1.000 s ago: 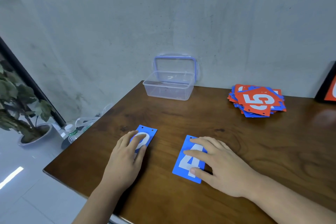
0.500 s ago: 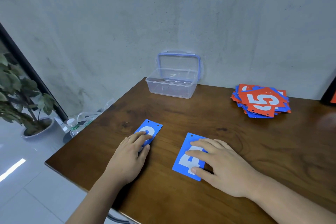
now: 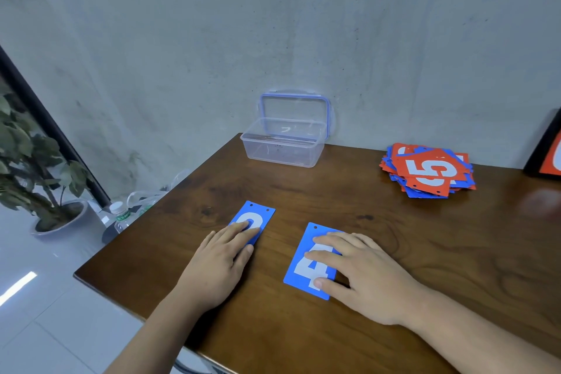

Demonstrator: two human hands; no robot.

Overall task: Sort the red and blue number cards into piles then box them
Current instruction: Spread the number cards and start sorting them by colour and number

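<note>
- Green potted plant & water bottle on the floor, far left, off the desk.
- Left hand: grip apart, fingers flat on a blue card; its round digit is partly hidden.
- Clear box at desk's back edge, lid up.
- Blue "4" card near the first card, not touching it.
- Right hand flat on it, grip apart, fingers spread.
- Mixed red/blue pile far right, unsorted, red "5" on top.
- Step, prob.: starting the blue pile.
- Next move likely needs one blue card slid onto the other, edges squared.
</note>
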